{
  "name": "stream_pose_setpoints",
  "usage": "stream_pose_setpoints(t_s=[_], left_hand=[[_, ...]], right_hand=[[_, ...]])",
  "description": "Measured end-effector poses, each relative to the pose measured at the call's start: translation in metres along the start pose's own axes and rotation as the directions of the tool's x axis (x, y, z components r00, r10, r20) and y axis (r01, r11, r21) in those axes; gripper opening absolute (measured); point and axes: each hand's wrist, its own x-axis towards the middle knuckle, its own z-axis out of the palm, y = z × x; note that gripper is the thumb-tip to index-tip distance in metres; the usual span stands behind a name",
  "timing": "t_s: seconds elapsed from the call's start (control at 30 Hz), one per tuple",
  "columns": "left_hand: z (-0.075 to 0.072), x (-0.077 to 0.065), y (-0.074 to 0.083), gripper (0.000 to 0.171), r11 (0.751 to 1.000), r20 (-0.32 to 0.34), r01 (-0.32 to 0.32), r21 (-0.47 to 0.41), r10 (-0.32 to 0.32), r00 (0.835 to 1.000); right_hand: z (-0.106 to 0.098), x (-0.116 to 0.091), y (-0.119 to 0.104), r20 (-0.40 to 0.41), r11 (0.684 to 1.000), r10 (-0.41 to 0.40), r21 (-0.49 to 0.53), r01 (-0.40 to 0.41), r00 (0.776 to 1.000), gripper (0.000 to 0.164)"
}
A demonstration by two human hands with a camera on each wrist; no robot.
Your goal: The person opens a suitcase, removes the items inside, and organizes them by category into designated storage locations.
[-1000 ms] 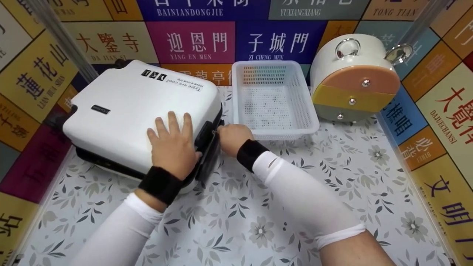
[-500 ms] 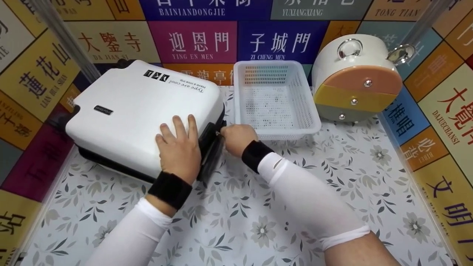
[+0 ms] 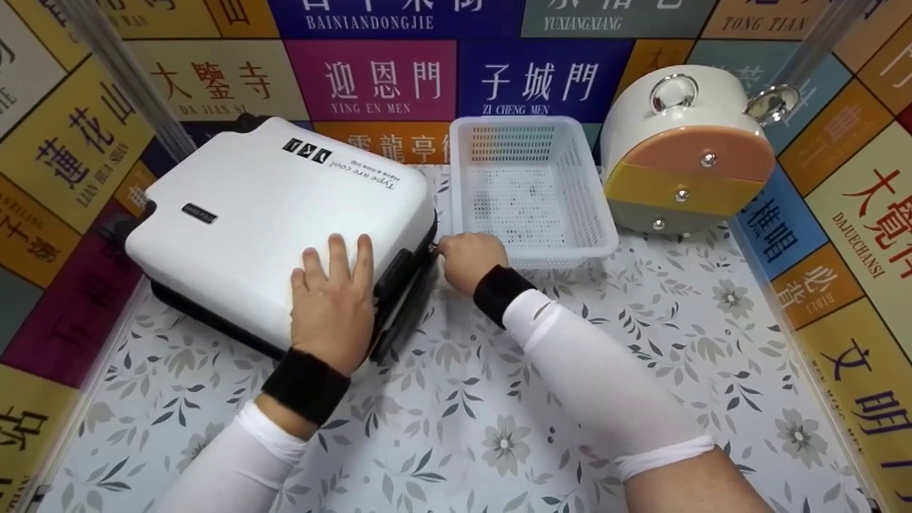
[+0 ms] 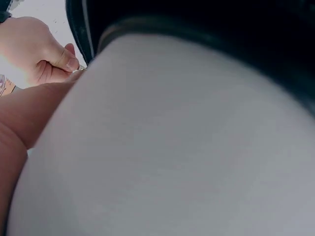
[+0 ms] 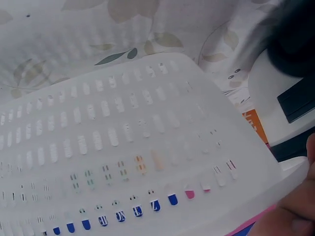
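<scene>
1. On the flowered cloth [image 3: 513,427], left of the basket [image 3: 524,206], the white case [image 3: 249,235] lies on its broad side.
2. Across its near right corner, the left hand [image 3: 331,313] rests palm down, fingers extended.
3. At the case's black right edge, the right hand [image 3: 470,262] pinches a small metal pull [image 3: 433,247] between thumb and curled fingers, just beside the basket's near left corner.
4. Right of the basket stands a drawer box [image 3: 684,160], its three fronts orange, yellow and grey-green.
5. Behind everything rise lettered panels [image 3: 370,82].
</scene>
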Motion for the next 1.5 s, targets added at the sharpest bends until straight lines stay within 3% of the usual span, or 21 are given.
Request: stream_pose_setpoints(t_s=[0.1, 0.33, 0.47, 0.67, 1.07, 1.33, 1.5], left_hand=[[0.000, -0.006, -0.006, 0.072, 0.999, -0.019, -0.034, -0.014, 0.034, 0.999], [-0.004, -0.023, -0.026, 0.097, 0.994, 0.038, -0.098, -0.038, 0.099, 0.994], [-0.006, -0.030, -0.032, 0.102, 0.992, 0.030, -0.118, -0.046, 0.120, 0.992], [-0.005, -0.037, -0.039, 0.102, 0.989, -0.022, -0.139, -0.058, 0.138, 0.990], [-0.008, -0.053, -0.050, 0.099, 0.981, -0.066, -0.173, -0.084, 0.167, 0.984], [-0.010, -0.055, -0.056, 0.096, 0.976, -0.069, -0.189, -0.110, 0.183, 0.981], [-0.007, -0.061, -0.064, 0.097, 0.972, -0.110, -0.205, -0.115, 0.193, 0.975]], right_hand=[[-0.002, -0.002, 0.003, 0.008, 1.000, 0.005, -0.005, -0.005, 1.000, 0.017], [-0.003, -0.011, 0.007, 0.005, 1.000, -0.018, 0.011, 0.018, 1.000, 0.018], [-0.005, -0.015, 0.009, 0.013, 1.000, -0.018, 0.024, 0.017, 1.000, 0.017], [-0.009, -0.014, 0.010, 0.029, 1.000, -0.008, 0.015, 0.008, 1.000, 0.017], [-0.013, -0.010, 0.012, 0.036, 0.999, -0.030, -0.011, 0.030, 0.999, 0.024], [-0.018, -0.001, 0.015, 0.051, 0.995, -0.040, -0.089, 0.044, 0.998, 0.024], [-0.019, 0.004, 0.012, 0.062, 0.988, -0.066, -0.133, 0.074, 0.996, 0.026]])
